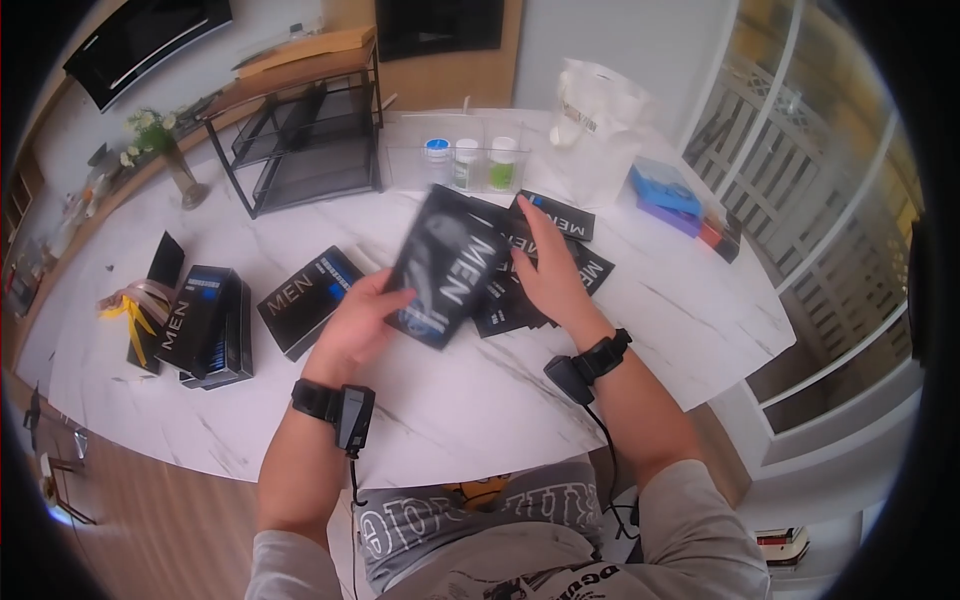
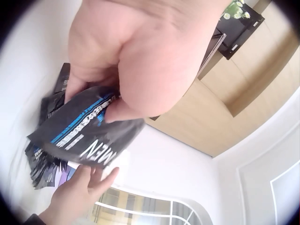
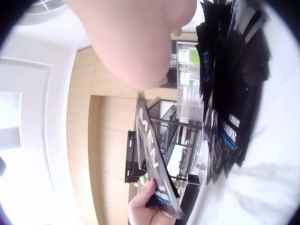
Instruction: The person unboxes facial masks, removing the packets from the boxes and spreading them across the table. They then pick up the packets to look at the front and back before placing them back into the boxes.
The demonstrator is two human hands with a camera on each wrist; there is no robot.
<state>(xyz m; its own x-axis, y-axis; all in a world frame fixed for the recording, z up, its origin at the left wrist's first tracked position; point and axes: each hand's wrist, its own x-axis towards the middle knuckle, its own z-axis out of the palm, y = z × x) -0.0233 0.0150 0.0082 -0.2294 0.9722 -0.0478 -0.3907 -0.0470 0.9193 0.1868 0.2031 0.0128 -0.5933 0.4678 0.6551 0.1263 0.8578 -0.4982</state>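
Note:
My left hand (image 1: 355,325) pinches a flat black sachet (image 1: 440,250) printed MEN by its lower edge, thumb on top. Its printed face, with blue and white lettering, also shows in the left wrist view. Beside it, my right hand (image 1: 555,275) has its fingers extended above a spread pile of similar black sachets (image 1: 515,302). In the left wrist view the right hand's fingers (image 2: 96,180) are spread right at the sachet's edge. The right wrist view shows the pile (image 3: 232,108) overlapping in layers on the white table; the right hand's fingertips are hidden there.
Left on the marble-patterned table (image 1: 330,420) lie a black MEN box (image 1: 308,300) and stacked boxes (image 1: 210,325), beside yellow and beige ribbon (image 1: 135,305). Behind stand a mesh rack (image 1: 300,150), a clear organizer with bottles (image 1: 465,165), a white bag (image 1: 590,140) and blue and purple boxes (image 1: 668,200).

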